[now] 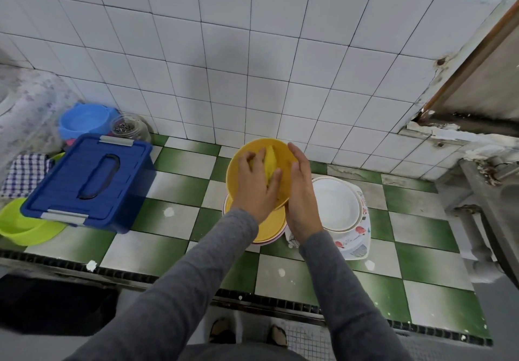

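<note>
the wiping looks underway: left hand (257, 185) pinches a yellow cloth (270, 161) inside the tilted yellow bowl (282, 151), right hand (303, 195) braces its rim flat-fingered, so next probably turn the bowl to wipe the rest

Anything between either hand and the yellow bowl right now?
Only a yellow cloth, held by the left hand against the inside of the yellow bowl. The right hand touches the rim directly.

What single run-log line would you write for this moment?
action: wiping | left hand: grips yellow cloth inside yellow bowl | right hand: flat against bowl's side | beneath: stacked plates | beside: white bowl
</note>
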Demonstrator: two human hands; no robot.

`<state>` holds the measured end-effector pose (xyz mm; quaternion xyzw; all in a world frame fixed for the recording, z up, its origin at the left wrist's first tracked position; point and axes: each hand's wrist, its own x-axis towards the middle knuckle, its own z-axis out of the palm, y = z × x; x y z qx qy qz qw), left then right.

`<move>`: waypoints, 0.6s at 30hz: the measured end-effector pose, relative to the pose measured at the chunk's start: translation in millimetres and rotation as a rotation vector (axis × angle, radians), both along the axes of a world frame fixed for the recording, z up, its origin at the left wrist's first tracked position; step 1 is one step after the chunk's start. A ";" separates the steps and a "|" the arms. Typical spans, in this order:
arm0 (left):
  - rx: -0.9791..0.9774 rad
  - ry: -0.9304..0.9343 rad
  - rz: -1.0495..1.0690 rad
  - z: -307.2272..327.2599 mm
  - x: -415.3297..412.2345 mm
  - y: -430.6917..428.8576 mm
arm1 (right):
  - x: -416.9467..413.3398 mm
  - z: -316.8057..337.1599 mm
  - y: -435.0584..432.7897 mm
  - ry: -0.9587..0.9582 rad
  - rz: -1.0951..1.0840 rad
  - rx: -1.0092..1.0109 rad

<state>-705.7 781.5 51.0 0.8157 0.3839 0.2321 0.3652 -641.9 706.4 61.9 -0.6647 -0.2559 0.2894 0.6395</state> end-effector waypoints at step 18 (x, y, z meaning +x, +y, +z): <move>-0.020 0.404 -0.311 20.5 -3.2 -1.9 | -5.2 3.0 -2.7 0.024 -0.020 0.075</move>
